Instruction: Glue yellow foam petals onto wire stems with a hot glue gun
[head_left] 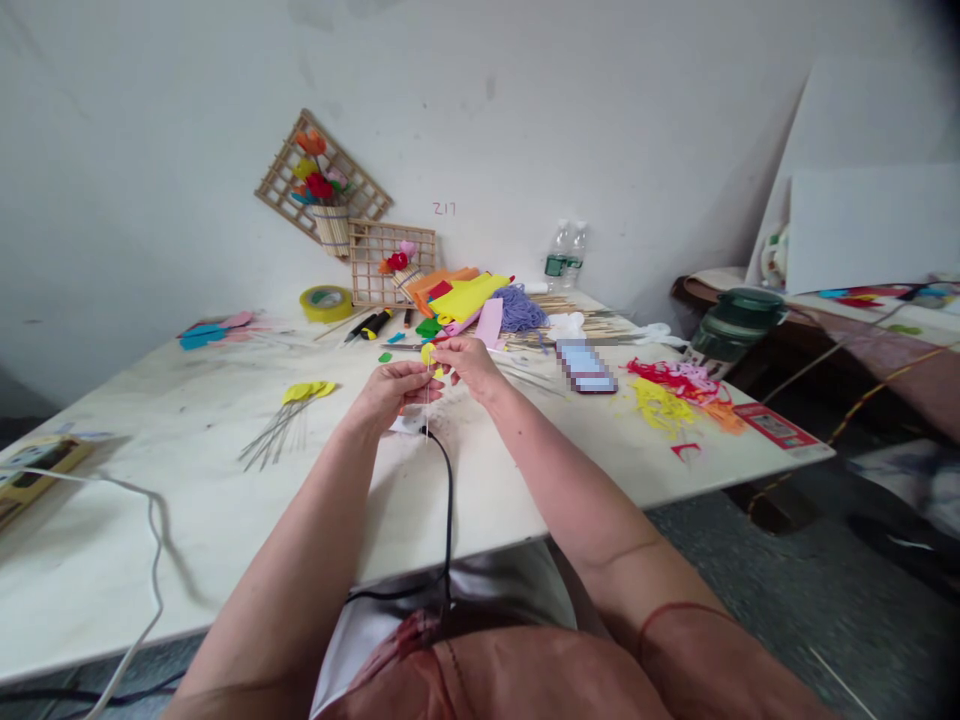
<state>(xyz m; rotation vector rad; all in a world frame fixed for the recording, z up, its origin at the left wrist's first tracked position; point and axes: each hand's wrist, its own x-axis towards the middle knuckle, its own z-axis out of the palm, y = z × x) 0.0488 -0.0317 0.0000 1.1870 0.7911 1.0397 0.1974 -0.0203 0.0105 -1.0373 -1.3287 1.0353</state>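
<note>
Both my hands meet over the middle of the white table [187, 520]. My left hand [391, 388] is closed in a pinch on a thin stick [427, 405] that stands upright. My right hand [469, 362] is closed too, its fingertips pinching a small yellow foam piece [427, 353] at the top of that stick. A black cable [448, 500] runs from just under my hands toward my lap.
Several sticks with yellow foam tips [289, 420] lie to the left. Foam sheets [465, 297], purple yarn [519, 308], a yellow tape roll [326, 302], a phone [586, 366], foam scraps [675, 392], water bottles [566, 255] and a green jug [731, 325] crowd the far side. A white cable [150, 560] crosses the left.
</note>
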